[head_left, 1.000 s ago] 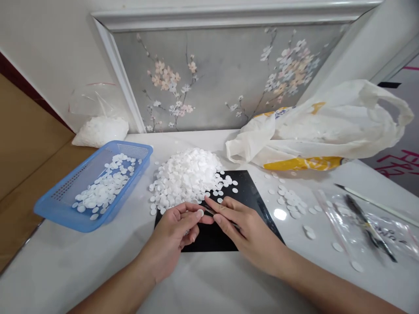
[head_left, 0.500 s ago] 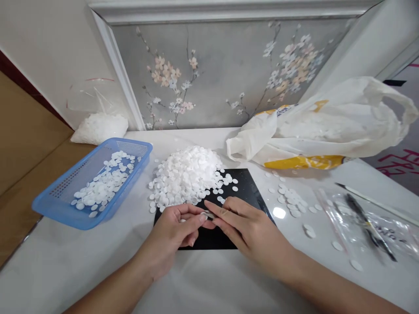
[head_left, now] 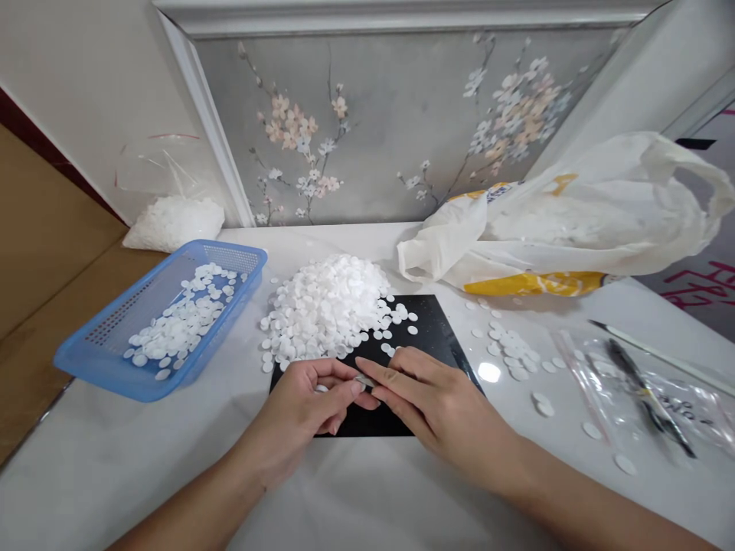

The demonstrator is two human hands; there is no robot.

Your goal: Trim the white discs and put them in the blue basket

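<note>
Blue basket (head_left: pixel 103 379) of discs (head_left: pixel 179 329), left fingers (head_left: pixel 338 398) pinched on white disc (head_left: pixel 361 380), right fingers (head_left: pixel 391 376) pinched on tool (head_left: pixel 368 389)

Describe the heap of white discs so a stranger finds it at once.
Start at the flowered panel behind the table. Before it, partly on the black mat and just beyond the left hand, lies the heap. Unlike the discs in the blue basket to its left or those scattered on the table to its right, it rises as one tall, loose mound.

It seems a home, given the floral wall panel (head_left: pixel 384 126) and white moulding (head_left: pixel 402 21).
</note>
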